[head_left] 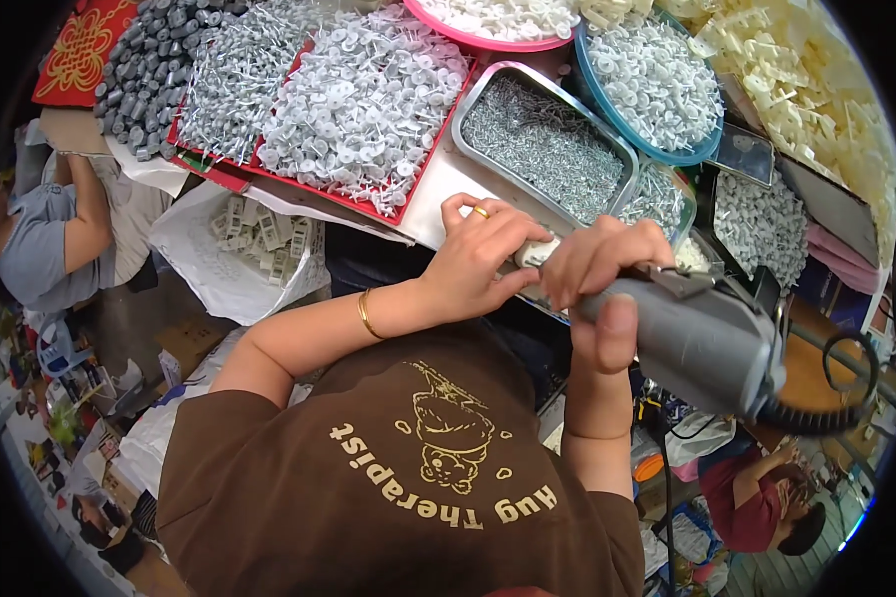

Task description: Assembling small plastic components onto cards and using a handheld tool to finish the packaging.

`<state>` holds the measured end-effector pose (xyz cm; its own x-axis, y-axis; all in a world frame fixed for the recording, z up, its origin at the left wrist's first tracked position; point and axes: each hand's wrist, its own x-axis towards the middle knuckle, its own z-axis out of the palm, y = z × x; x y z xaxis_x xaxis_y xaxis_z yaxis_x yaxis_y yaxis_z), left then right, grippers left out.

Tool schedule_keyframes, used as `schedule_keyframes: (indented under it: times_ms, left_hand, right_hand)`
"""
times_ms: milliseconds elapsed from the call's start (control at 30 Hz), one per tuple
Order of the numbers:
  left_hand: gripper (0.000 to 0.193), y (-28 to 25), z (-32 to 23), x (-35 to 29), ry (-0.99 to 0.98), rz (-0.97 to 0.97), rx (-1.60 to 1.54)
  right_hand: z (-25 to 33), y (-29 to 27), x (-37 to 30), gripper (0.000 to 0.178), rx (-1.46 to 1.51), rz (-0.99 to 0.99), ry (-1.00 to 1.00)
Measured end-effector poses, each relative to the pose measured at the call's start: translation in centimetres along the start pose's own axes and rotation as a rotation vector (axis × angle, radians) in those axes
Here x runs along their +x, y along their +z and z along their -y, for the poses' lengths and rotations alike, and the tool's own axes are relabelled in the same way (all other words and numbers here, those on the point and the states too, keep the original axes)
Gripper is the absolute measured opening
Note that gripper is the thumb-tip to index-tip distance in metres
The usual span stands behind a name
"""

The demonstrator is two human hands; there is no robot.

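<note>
Near the table's front edge, my left hand (476, 251) pinches a small white plastic part (536, 252) between thumb and fingers. My right hand (609, 261) is wrapped round a grey electric screwdriver (689, 338) with a coiled black cord. The tool lies nearly level, its front end pointing at the white part. My right fingers hide the tip, so I cannot tell whether it touches the part. Just beyond both hands lies a steel tray (465, 141) full of small screws (548, 139).
A red tray (400, 213) heaped with white plastic pieces stands left of the screws. A blue tub (705, 156) and a pink tub (448, 32) sit farther back. Below the table's left edge hangs a white bag (184, 261) of plastic parts. Other people work at both sides.
</note>
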<state>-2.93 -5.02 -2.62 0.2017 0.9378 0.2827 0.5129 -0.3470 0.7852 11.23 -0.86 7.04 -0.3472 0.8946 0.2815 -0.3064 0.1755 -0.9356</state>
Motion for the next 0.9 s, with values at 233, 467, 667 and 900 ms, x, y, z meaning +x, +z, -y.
schedule_keyframes:
  times_ms: [233, 467, 667, 900]
  left_hand:
    - [0.042, 0.2, 0.4, 0.0, 0.047, -0.010, 0.073]
    - [0.043, 0.1, -0.4, 0.4, 0.030, 0.003, 0.022]
    - [0.049, -0.2, 0.3, 0.9, 0.150, 0.043, 0.049]
    - [0.053, -0.5, 1.3, 1.5, 0.292, -0.022, 0.004]
  right_hand:
    - [-1.7, -1.2, -0.1, 0.045, -0.193, 0.143, 0.026]
    - [0.4, -2.8, -1.9, 0.033, -0.015, -0.160, -0.021]
    - [-1.2, -4.5, -1.9, 0.036, -0.303, 0.004, -0.045]
    - [3.2, -7.9, 2.4, 0.032, -0.256, -0.815, -0.192]
